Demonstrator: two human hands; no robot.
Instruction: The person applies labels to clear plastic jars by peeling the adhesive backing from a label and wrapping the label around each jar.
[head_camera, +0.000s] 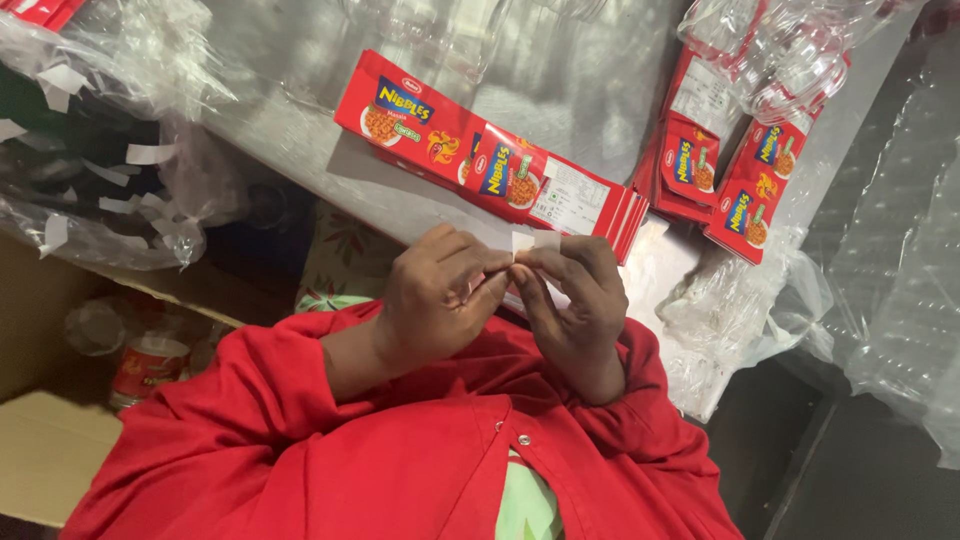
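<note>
My left hand (440, 295) and my right hand (577, 290) meet just in front of the table edge, fingertips pinched together on a small white paper strip (530, 241). Both wrists come out of red sleeves (300, 400). Right behind the hands a stack of flat red snack cartons (480, 150) lies on the shiny grey table (600, 70). The part of the strip inside the fingers is hidden.
More red cartons (735, 170) lie at the right under clear plastic trays (780, 50). A clear bag with white paper scraps (100, 170) sits at the left. A brown cardboard box (40, 440) and a can (150, 365) are below it. Crumpled clear plastic (890, 280) fills the right.
</note>
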